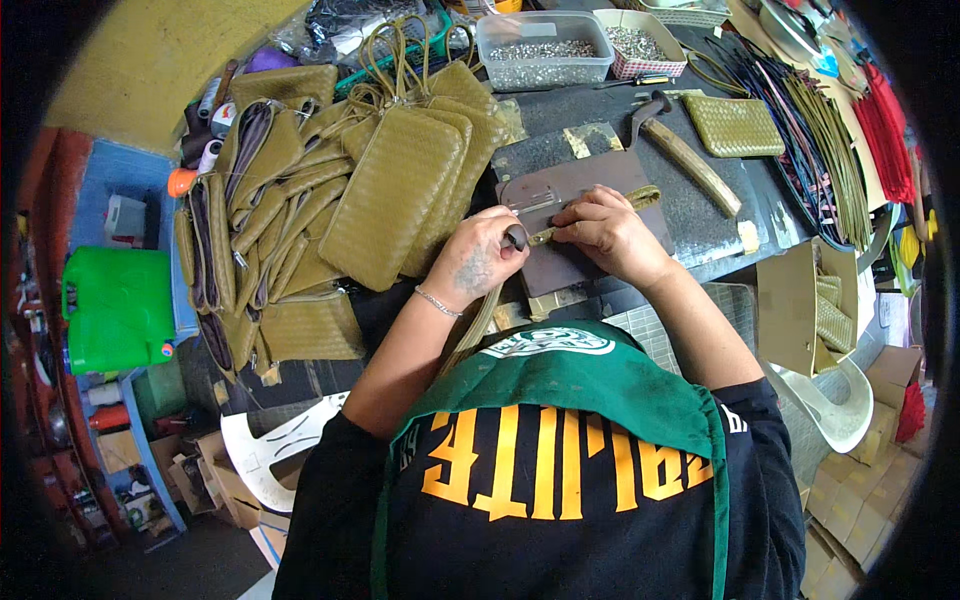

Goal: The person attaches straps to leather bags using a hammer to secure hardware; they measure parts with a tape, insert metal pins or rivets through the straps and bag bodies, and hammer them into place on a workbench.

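Note:
My left hand (478,258) is closed around a tool with a dark, rounded end (515,237); its working tip is hidden. Olive straps (482,322) hang down below that hand toward my apron. My right hand (612,232) pinches an olive strap, whose looped end (645,196) shows past the fingers. Both hands rest over a brown board (655,228) on the worktable. Thin metal pieces (535,198) lie on the board just beyond my hands. Farther off to the right is a hammer (690,165) with a wooden handle.
Olive woven pouches (395,195) are piled at the left, and another pouch (733,126) lies at the far right. A clear bin (545,50) of small metal parts stands at the back. Zippers and cords (800,140) spread along the right edge. An open box (800,310) stands at right.

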`<state>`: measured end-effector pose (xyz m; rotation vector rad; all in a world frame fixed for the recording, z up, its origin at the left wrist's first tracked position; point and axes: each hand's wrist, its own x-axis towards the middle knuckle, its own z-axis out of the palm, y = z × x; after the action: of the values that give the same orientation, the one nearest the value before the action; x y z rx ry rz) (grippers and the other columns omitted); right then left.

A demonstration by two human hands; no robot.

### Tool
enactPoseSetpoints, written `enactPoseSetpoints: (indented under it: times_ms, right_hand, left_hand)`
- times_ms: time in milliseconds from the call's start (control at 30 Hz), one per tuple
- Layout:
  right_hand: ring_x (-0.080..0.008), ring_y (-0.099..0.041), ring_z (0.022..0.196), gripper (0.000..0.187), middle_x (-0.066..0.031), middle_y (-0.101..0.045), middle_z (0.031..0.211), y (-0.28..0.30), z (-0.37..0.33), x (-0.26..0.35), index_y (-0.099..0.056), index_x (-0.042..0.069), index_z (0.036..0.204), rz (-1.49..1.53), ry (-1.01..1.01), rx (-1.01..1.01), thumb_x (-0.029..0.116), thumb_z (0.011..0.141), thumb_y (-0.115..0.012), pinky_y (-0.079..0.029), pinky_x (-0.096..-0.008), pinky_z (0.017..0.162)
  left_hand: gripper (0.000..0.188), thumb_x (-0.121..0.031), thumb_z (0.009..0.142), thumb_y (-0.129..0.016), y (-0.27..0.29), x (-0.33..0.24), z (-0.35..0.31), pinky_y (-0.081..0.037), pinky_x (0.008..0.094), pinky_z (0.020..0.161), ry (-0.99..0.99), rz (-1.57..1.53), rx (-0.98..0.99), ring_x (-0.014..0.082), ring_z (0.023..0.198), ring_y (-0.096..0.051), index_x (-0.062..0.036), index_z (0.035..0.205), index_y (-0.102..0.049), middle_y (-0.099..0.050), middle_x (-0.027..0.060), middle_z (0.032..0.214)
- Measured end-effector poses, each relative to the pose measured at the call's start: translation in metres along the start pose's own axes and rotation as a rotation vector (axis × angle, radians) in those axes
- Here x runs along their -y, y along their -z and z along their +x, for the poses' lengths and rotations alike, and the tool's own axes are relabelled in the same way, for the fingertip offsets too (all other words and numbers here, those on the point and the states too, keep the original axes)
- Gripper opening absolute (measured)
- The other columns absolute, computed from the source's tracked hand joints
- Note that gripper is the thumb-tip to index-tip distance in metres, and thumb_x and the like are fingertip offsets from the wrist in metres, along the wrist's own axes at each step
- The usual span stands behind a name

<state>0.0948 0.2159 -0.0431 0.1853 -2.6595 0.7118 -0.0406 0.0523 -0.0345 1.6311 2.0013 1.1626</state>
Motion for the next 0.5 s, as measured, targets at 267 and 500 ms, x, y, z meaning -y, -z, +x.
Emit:
enactPoseSetpoints:
  times_ms: [267,500]
  right_hand:
    - [-0.0232,-0.053,0.09,0.025,-0.0026,-0.059,0.093,0.0006,0.0005,0.0044,-0.063,0.009,0.082,-0.014,0.076,-0.03,0.002,0.058,-0.061,-0.039,-0.0374,0.084]
    - [-0.0211,-0.052,0.086,0.021,-0.0009,-0.057,0.087,0.0014,-0.0004,0.0075,-0.062,0.01,0.08,0.007,0.093,-0.053,0.008,0.06,-0.062,-0.039,-0.0347,0.081]
  left_hand:
    - [0.01,0.001,0.066,-0.063,-0.0039,0.0005,-0.0019,-0.045,0.0228,0.049,-0.004,0.036,-0.021,0.013,0.059,-0.052,0.0015,0.073,-0.056,-0.054,0.0078,0.074]
    - [0.01,0.0,0.066,-0.064,-0.0036,-0.0002,-0.0017,-0.047,0.024,0.049,0.039,0.008,0.001,0.0145,0.061,-0.055,0.0019,0.073,-0.056,-0.055,0.0085,0.074]
